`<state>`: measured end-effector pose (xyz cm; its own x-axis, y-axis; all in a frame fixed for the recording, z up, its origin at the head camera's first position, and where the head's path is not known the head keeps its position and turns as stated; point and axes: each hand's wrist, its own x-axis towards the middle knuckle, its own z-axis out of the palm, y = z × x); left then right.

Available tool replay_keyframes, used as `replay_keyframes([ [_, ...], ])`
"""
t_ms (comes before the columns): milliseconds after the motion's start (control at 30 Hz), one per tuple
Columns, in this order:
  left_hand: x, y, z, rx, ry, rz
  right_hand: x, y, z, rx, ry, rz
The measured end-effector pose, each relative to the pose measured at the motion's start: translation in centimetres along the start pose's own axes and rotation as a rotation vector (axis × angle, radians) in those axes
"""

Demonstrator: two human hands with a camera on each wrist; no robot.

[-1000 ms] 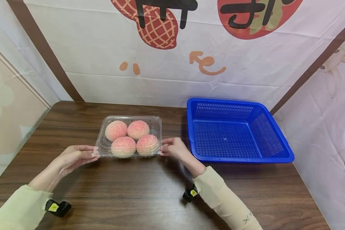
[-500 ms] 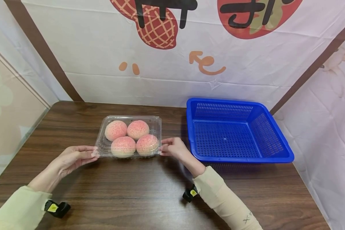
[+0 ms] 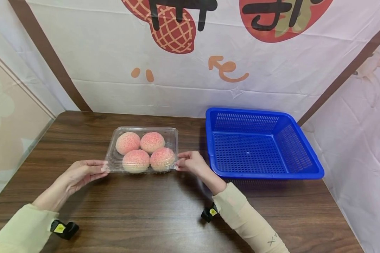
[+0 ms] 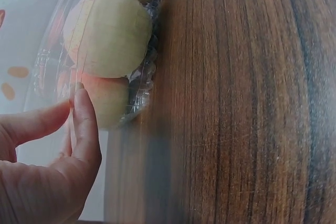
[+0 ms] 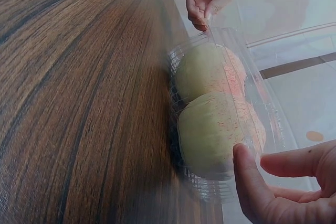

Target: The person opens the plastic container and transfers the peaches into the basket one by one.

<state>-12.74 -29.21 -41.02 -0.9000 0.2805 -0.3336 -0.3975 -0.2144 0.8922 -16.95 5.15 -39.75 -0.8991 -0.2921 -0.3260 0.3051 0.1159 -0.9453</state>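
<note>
A clear plastic clamshell box (image 3: 171, 135) on the left half of the table holds several round peaches (image 3: 136, 161), cream below and speckled pink on top. My left hand (image 3: 82, 174) pinches the rim at its near left corner between thumb and fingers. At the near right corner, my right hand (image 3: 194, 163) pinches the same rim. The left wrist view shows thumb and forefinger on the thin edge of the lid (image 4: 77, 61). In the right wrist view, the box's ridged base (image 5: 212, 188) is close to the wood, and the lid covers the peaches.
A blue perforated plastic basket (image 3: 213, 151) stands on the brown wooden table (image 3: 145, 218), to the right of the box and just past my right hand. Behind the table hangs a white printed cloth (image 3: 107, 45), with more cloth along both sides.
</note>
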Motion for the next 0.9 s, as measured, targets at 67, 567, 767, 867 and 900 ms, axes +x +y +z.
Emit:
replay_keyframes([
  [67, 0.1, -0.2, 0.1, 0.002, 0.019, 0.008, 0.0, 0.0, 0.0, 0.001, 0.005, 0.001],
  [567, 0.1, 0.3, -0.1, 0.0, -0.022, -0.001, 0.0, 0.0, 0.2, -0.003, 0.018, 0.008],
  [767, 0.1, 0.6, -0.1, -0.02, -0.043, 0.0, 0.0, 0.0, 0.2, -0.006, 0.017, 0.009],
  [867, 0.1, 0.8, -0.1, -0.02, -0.049, 0.005, 0.1, 0.0, 0.2, -0.002, 0.018, 0.007],
  [900, 0.1, 0.8, 0.0, -0.014, -0.046, 0.006, 0.1, 0.0, 0.2, 0.002, 0.016, 0.008],
])
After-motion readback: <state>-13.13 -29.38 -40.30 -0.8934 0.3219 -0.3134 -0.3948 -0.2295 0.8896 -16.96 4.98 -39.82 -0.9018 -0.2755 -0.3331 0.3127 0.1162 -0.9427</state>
